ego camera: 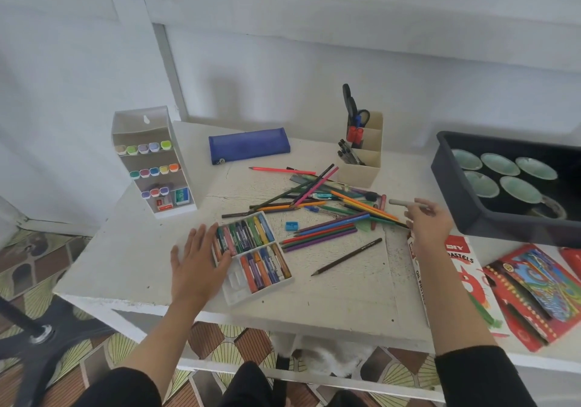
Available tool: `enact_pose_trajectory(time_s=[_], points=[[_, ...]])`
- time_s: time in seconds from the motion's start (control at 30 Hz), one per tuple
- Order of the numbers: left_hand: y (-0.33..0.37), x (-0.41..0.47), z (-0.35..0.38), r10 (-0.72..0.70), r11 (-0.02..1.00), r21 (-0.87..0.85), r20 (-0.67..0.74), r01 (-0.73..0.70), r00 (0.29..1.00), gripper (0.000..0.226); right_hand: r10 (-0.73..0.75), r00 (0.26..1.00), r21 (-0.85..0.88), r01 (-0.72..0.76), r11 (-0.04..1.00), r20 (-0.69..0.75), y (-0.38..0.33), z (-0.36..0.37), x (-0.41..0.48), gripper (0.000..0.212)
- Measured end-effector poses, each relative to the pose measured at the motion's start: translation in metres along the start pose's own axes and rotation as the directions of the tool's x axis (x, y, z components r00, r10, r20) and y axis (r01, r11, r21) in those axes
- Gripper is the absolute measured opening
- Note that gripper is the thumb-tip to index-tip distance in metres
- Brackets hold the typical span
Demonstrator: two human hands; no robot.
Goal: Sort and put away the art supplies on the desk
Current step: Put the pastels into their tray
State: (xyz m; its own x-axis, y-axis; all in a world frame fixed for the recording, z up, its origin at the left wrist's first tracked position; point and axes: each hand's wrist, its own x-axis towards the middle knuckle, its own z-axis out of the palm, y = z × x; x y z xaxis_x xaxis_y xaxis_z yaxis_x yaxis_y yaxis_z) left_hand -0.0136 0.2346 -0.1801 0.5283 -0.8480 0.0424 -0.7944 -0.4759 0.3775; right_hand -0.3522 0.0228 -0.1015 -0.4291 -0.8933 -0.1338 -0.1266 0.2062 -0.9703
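My left hand (198, 257) lies flat with straight fingers against the left side of a white tray of oil pastels (284, 278). My right hand (429, 223) pinches a grey pastel stick (405, 203) above the right end of a loose pile of coloured pencils (323, 210). A dark pencil (347, 256) lies alone nearer me. A blue sharpener (292, 226) sits beside the tray.
At the back stand a white marker rack (154, 161), a blue pencil case (248, 145) and a beige holder (364, 155) with scissors and pens. A dark bin of cups (509, 183) sits right. The oil pastel box (456, 281) and a red pencil box (534, 290) lie at right.
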Motion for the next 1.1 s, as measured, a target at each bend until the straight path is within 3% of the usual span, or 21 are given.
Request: enact_pose_trajectory(time_s=[0.1,0.17,0.33,0.47,0.57,0.7,0.8,0.97,1.1], points=[[0.000,0.000,0.000,-0.003,1.000,-0.005,-0.001,0.003,1.000,0.072,0.257,0.952,0.301,-0.297,0.906,0.164,0.000,-0.004,-0.014,0.031],[-0.001,0.000,0.000,-0.004,1.000,-0.008,-0.003,0.004,1.000,0.066,0.299,0.917,0.391,-0.385,0.836,0.263,0.002,-0.005,-0.024,0.030],[0.000,0.000,0.000,-0.009,1.000,-0.012,-0.005,0.009,1.000,0.061,0.223,0.897,0.424,-0.385,0.820,0.382,0.014,0.003,-0.052,0.006],[0.001,0.000,0.000,-0.012,1.000,-0.016,-0.001,0.012,1.000,0.062,0.119,0.826,0.412,-0.393,0.822,0.551,0.020,0.021,-0.085,0.004],[0.000,0.000,-0.001,-0.012,1.000,-0.017,0.007,0.012,1.000,0.070,0.091,0.757,0.306,-0.367,0.878,0.647,0.019,0.041,-0.119,0.009],[0.002,0.000,-0.003,-0.013,1.000,-0.014,0.010,0.013,1.000,0.073,0.024,0.671,0.076,-0.120,0.990,0.741,0.019,0.069,-0.164,0.016],[0.002,0.000,-0.004,-0.016,1.000,-0.013,0.012,0.016,1.000,0.073,-0.040,0.579,-0.025,0.104,0.994,0.815,0.022,0.084,-0.190,0.025],[0.002,-0.002,-0.004,-0.016,1.000,-0.025,-0.002,0.016,1.000,0.063,-0.179,0.452,-0.109,0.542,0.833,0.874,0.033,0.103,-0.211,0.025],[0.003,-0.002,-0.006,-0.029,0.999,-0.028,0.002,0.029,1.000,0.062,-0.166,0.456,-0.198,0.648,0.736,0.874,0.036,0.108,-0.215,0.028]])
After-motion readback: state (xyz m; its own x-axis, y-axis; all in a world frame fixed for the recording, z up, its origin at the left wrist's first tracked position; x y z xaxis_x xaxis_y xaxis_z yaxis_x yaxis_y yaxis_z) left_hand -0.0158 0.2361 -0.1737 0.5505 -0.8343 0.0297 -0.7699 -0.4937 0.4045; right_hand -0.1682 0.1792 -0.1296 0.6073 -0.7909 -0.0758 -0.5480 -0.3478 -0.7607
